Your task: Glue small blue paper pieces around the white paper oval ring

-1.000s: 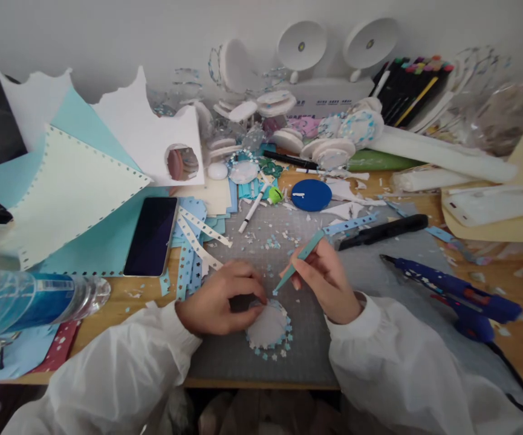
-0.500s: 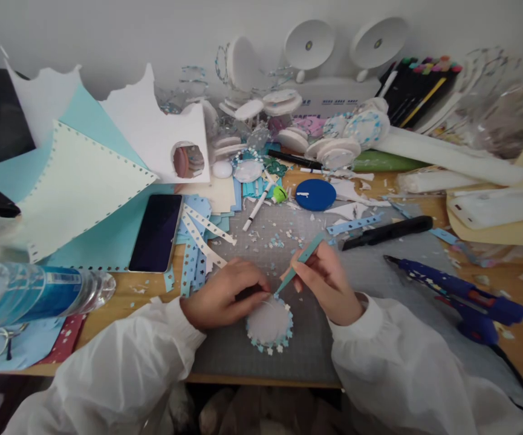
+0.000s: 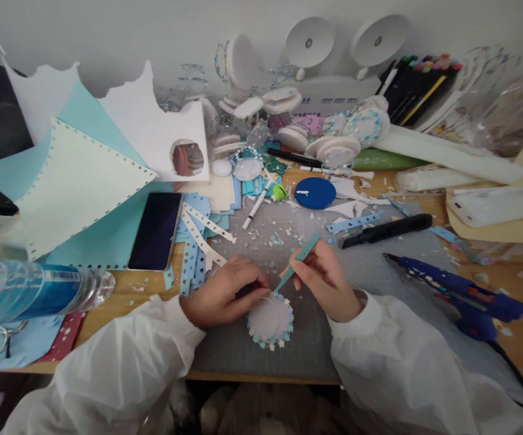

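On the cutting mat lies a round white disc (image 3: 268,319), its edge ringed with small blue and white star-shaped pieces. My left hand (image 3: 231,289) is closed, thumb and fingers pinching at the disc's upper left edge. A thin curved line, perhaps a wire loop, shows over the disc's face. My right hand (image 3: 327,284) grips teal tweezers (image 3: 305,252), whose points touch the disc's top rim. Whether a piece sits between the points is too small to tell. Tiny loose paper stars (image 3: 283,235) are scattered on the mat above the hands.
A phone (image 3: 156,231), punched paper strips (image 3: 202,238) and a water bottle (image 3: 43,290) lie left. To the right are a black utility knife (image 3: 388,230) and a blue glue gun (image 3: 461,290). Behind stand a blue oval lid (image 3: 314,193) and several white discs (image 3: 365,125).
The tweezers' points stay at the disc's top rim, and both hands keep nearly the same place. The disc has shifted or tilted very slightly, and the curved line on it shows more clearly.
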`<action>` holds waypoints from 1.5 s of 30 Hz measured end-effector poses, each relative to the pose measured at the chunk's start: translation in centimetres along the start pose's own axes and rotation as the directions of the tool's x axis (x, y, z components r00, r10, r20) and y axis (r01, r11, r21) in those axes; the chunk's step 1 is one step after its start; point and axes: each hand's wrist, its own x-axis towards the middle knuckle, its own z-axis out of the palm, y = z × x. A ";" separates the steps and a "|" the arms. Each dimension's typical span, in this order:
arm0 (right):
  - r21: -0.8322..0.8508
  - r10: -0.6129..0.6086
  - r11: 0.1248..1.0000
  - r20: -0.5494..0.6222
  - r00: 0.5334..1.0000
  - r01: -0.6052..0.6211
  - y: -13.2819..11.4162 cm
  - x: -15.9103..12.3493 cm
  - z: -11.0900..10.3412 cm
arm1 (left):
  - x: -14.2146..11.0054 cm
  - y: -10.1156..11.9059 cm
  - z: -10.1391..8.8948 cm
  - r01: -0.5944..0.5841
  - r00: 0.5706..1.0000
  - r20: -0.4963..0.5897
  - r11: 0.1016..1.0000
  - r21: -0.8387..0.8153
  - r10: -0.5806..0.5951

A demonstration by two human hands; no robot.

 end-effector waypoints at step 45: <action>-0.135 -0.265 0.964 -0.392 0.881 0.230 -1.5 1.6 -2.0 | 0.0 0.0 0.1 -0.097 0.995 -0.005 0.995 0.019 0.097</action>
